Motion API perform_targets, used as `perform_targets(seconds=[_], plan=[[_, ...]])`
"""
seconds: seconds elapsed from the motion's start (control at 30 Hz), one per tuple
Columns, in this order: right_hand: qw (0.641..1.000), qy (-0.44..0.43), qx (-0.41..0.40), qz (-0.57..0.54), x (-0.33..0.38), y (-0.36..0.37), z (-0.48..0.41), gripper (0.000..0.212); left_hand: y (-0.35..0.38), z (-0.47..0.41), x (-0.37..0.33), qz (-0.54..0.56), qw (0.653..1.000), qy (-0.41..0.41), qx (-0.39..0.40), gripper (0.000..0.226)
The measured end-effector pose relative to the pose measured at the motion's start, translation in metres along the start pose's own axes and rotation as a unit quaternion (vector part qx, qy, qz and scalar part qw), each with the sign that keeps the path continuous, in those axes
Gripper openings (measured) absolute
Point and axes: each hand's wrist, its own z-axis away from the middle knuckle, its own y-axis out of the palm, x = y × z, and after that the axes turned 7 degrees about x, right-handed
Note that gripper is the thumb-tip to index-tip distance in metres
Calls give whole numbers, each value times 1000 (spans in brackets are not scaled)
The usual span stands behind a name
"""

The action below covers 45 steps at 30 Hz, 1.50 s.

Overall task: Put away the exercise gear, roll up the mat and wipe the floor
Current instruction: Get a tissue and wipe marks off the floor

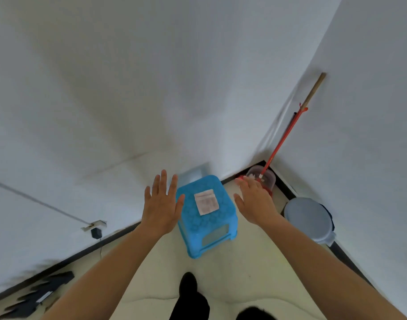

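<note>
Smooth white walls (151, 77) meet at a corner above a pale cream floor (165, 269) edged with dark skirting. A square blue plastic stool (207, 218) with a patterned, embossed top is seen near the corner; a folded white cloth with faint pink print (206, 202) lies flat on its seat. The left hand (162, 207) is held flat with fingers spread, nothing gripped, just left of the stool. The right hand (255, 200) is likewise open and empty, to the stool's right. A red-and-wood-handled mop (288, 132) is stood in a translucent bucket (266, 177) in the corner. A round grey plastic lidded bin (309, 219) is set beside it.
</note>
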Motion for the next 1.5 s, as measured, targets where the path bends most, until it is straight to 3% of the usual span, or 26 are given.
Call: perform_targets(seconds=[0.27, 0.47, 0.6, 0.77, 0.9, 1.1, 1.23, 1.37, 1.5], plan=[[986, 82, 131, -59, -20, 118, -98, 50, 130, -109, 26, 45, 986, 6, 160, 63], [983, 40, 176, -32, -42, 236, -199, 58, 264, -153, 29, 11, 967, 1, 255, 61], [983, -2, 182, 26, -56, 303, -218, 54, 329, -150, 26, -12, 944, 15, 330, 61], [986, -5, 150, 75, -69, 322, -195, 7, 344, -139, 21, -7, 938, 1, 347, 65], [990, 58, 98, -82, -73, 289, -184, 22, 315, -160, 29, -35, 920, 20, 390, 56], [936, 181, 33, -299, -63, 163, -151, 15, 207, -164, 1, -15, 961, 40, 274, 57], [863, 259, -84, -426, -63, 96, -92, 16, 129, -140, -29, 16, 979, 147, 143, 61], [780, 295, -179, -522, -65, 47, -12, 42, 68, -117, -70, 29, 960, 274, 45, 61], [761, 304, -253, -514, -66, 15, 92, 44, 17, -77, -129, -1, 928, 374, 9, 61]])
